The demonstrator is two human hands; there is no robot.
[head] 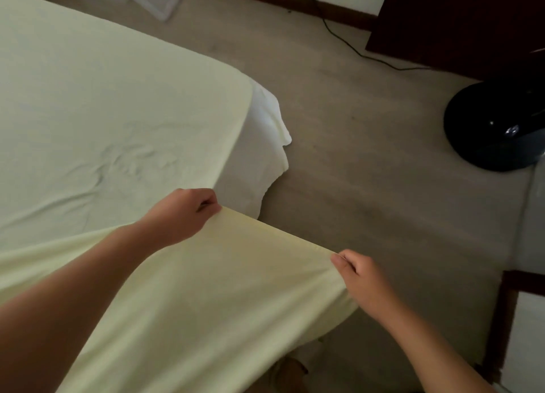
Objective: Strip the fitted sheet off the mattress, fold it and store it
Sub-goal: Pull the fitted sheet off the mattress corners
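My right hand [358, 274] pinches the hem of the fitted sheet [224, 277] nearest me; my left hand [182, 215] grips it farther along. The hem stretches taut between them, and the rest lies beyond, leftward, covering the mattress [250, 159].

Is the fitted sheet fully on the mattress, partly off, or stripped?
Partly off. The fitted sheet lies spread over the mattress, but the left hand and right hand pinch its near edge, lifted taut.

Sheet [88, 97] lies on the bed [243, 168] at left. Its near corner is held off the bed's right edge, with the left hand [182, 215] nearer the bed and the right hand [359, 277] over the floor [354, 162]. A fan [495, 127] stands on the floor at far right, with a cable [339, 37] behind it.
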